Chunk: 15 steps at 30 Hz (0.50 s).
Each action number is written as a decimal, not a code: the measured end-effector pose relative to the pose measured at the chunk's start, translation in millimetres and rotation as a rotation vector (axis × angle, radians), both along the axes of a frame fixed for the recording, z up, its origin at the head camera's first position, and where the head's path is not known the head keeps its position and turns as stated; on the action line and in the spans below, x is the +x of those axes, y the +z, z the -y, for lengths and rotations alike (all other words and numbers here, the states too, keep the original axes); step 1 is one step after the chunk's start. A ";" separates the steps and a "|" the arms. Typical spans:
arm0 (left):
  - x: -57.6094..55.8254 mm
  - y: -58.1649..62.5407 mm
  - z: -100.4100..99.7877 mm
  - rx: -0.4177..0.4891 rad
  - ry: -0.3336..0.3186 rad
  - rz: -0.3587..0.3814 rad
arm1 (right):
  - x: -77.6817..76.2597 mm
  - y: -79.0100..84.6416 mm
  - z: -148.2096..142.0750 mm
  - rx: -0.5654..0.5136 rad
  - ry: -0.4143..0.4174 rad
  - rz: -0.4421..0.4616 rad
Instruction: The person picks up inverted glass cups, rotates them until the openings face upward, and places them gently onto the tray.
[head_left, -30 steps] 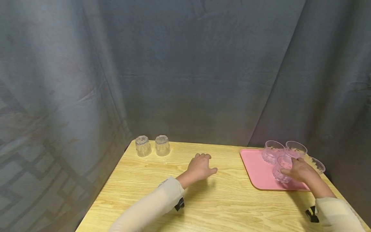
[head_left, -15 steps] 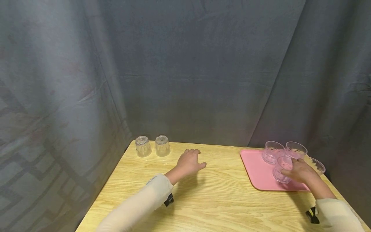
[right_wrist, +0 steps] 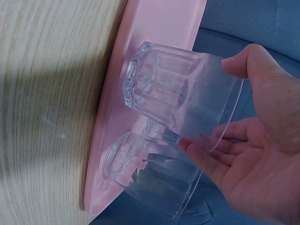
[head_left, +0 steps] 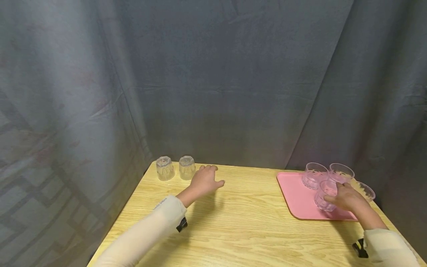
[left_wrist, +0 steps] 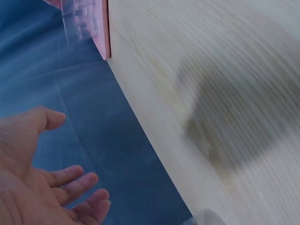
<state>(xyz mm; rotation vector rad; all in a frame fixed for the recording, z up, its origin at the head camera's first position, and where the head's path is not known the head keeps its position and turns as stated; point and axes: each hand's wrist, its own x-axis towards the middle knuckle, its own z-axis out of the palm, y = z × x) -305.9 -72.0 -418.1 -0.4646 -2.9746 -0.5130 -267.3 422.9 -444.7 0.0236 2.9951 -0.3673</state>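
Note:
My right hand (head_left: 348, 198) pinches the rim of a clear faceted tumbler (right_wrist: 161, 86) between thumb and fingers. This tumbler stands upright on the pink tray (head_left: 297, 202), at its near side. Behind and beside it on the tray are three more upright clear tumblers; one (right_wrist: 154, 178) sits right by my fingers in the right wrist view. My left hand (head_left: 203, 181), empty with fingers spread and slightly bent, hovers over the table just right of two clear tumblers. Both of those, the nearer one (head_left: 186, 168) and the far-left one (head_left: 165, 169), stand upside down near the back edge.
The wooden table (head_left: 233, 230) spreads between the two upturned tumblers and the tray. Grey curtain (head_left: 217, 92) hangs close behind the table's back edge and on both sides. The tray lies near the table's back right corner.
My left hand has moved left and slightly away from me, from mid-table to near the upside-down tumblers. My right hand stays at the same tumbler on the tray.

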 end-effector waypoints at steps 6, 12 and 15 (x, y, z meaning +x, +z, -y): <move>-2.9 5.4 15.5 -0.013 0.011 -0.019 | 0.0 0.0 0.1 0.002 -0.003 0.004; -7.4 6.0 32.2 -0.013 0.033 -0.049 | -0.3 -0.3 0.3 0.011 0.001 -0.003; -9.1 7.0 39.6 -0.013 0.044 -0.042 | -0.8 -0.5 0.0 0.013 -0.003 0.004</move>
